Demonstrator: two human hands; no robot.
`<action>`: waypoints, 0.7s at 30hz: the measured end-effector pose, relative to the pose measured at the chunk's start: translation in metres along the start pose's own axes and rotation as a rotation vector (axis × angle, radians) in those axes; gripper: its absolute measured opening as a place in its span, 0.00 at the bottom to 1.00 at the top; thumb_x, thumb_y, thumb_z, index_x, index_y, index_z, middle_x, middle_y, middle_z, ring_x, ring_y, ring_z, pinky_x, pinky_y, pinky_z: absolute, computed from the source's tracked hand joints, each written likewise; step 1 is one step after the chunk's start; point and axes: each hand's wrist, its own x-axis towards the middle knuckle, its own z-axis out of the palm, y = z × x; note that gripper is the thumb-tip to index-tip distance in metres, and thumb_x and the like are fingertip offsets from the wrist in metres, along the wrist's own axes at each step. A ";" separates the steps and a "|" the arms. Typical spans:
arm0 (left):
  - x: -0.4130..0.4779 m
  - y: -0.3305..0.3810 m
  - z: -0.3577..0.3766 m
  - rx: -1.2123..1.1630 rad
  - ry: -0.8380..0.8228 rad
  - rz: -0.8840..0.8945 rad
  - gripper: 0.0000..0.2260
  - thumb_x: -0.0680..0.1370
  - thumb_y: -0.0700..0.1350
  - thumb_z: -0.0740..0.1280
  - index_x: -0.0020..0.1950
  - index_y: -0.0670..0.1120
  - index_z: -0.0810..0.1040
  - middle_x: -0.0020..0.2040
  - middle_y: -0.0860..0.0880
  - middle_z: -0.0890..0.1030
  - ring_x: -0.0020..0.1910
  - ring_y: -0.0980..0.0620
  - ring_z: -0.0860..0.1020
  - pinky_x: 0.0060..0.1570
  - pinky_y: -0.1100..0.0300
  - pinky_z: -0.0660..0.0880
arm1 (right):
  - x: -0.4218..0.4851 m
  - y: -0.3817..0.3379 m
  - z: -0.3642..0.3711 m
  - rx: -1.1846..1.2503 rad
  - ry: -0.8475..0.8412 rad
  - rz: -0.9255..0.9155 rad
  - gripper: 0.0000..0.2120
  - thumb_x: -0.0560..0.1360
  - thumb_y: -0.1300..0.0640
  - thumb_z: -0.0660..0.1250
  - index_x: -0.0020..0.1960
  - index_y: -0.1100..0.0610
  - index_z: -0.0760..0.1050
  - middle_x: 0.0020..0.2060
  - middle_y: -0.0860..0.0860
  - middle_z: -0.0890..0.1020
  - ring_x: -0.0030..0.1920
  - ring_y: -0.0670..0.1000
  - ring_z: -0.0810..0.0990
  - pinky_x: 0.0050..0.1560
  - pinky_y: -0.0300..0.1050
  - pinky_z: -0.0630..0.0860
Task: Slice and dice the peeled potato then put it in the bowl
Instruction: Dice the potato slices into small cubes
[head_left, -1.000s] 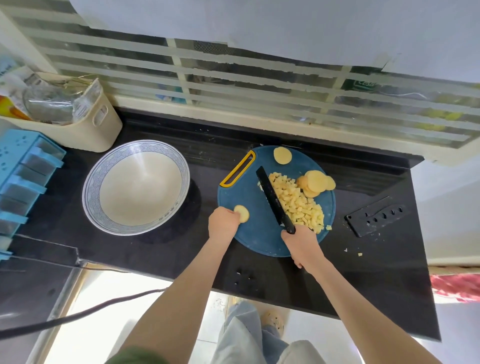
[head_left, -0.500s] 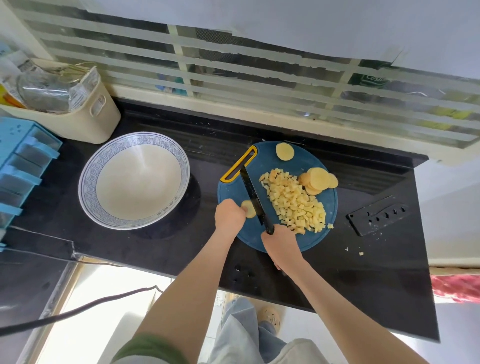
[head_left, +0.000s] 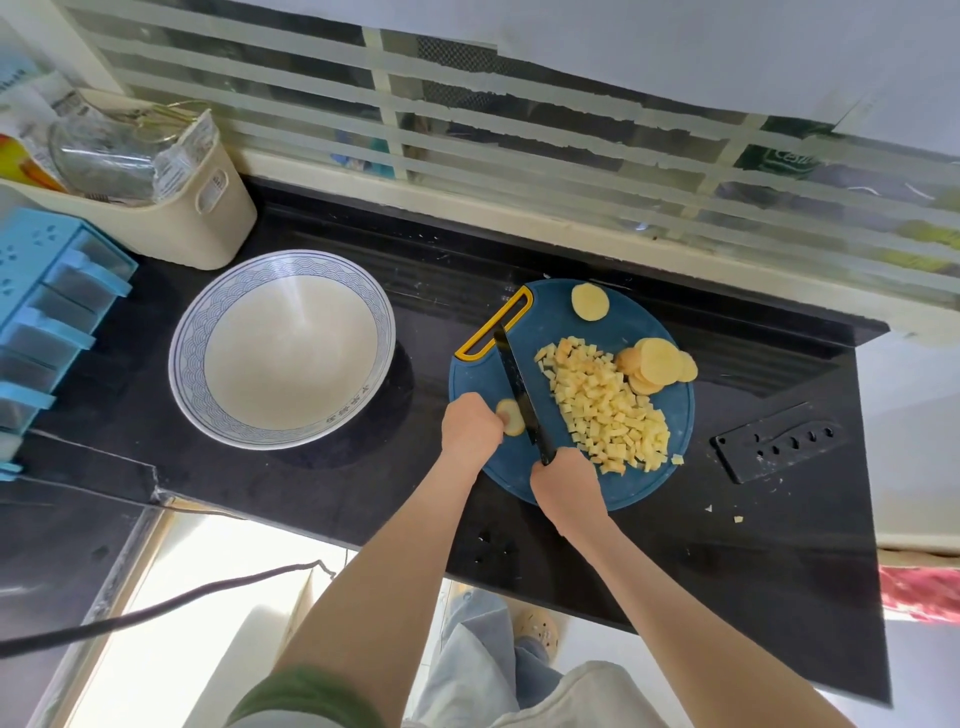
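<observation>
Reaching over the near edge of the black desk (head_left: 363, 478), two bare forearms end at a round blue cutting board (head_left: 475, 376). The right hand (head_left: 569, 486), nearest, has its grip clamped round the handle of a black knife (head_left: 519, 395). The blade runs away and a little leftward across the board, its tip close to the board's yellow handle loop (head_left: 493, 325). Just left of the blade, the left hand (head_left: 470, 428) has curled fingers, its grip holding a small potato slice (head_left: 511, 415) down on the board. Whether that slice touches the blade or only lies beside it cannot be told. Right of the knife a heap of diced potato (head_left: 602, 410) covers the middle of the board, one cube at the board's right rim. Beyond the heap a stack of round slices (head_left: 657, 364) overlaps near the right edge, and a single slice (head_left: 589, 301) lies alone at the far rim. A few crumbs (head_left: 737, 518) sit on the desk to the right, near a black perforated sheath (head_left: 776, 441). Well left of the board stands a wide white bowl (head_left: 358, 312) with a blue patterned rim. Farther left are a blue drawer unit (head_left: 52, 301) and a cream basket (head_left: 202, 218) holding packets, with a slatted window (head_left: 519, 156) behind.
</observation>
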 end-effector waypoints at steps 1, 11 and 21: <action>0.001 0.000 0.000 -0.008 -0.012 -0.009 0.07 0.74 0.40 0.70 0.49 0.38 0.80 0.50 0.42 0.82 0.50 0.45 0.81 0.37 0.61 0.71 | 0.003 -0.003 0.000 0.012 -0.005 -0.001 0.08 0.79 0.59 0.60 0.49 0.64 0.73 0.39 0.52 0.73 0.43 0.53 0.76 0.40 0.42 0.70; 0.001 0.001 -0.005 0.019 -0.056 0.004 0.04 0.72 0.39 0.72 0.44 0.40 0.78 0.41 0.45 0.79 0.48 0.46 0.81 0.38 0.60 0.72 | -0.009 -0.001 0.000 -0.008 -0.017 -0.077 0.07 0.78 0.60 0.59 0.42 0.61 0.69 0.36 0.51 0.72 0.40 0.52 0.74 0.40 0.44 0.68; 0.002 -0.002 -0.003 0.006 -0.029 0.011 0.08 0.72 0.39 0.72 0.48 0.38 0.80 0.47 0.43 0.82 0.49 0.46 0.81 0.40 0.59 0.73 | -0.008 -0.004 0.006 -0.013 0.003 0.005 0.09 0.79 0.58 0.60 0.52 0.64 0.74 0.43 0.54 0.77 0.47 0.56 0.79 0.40 0.44 0.69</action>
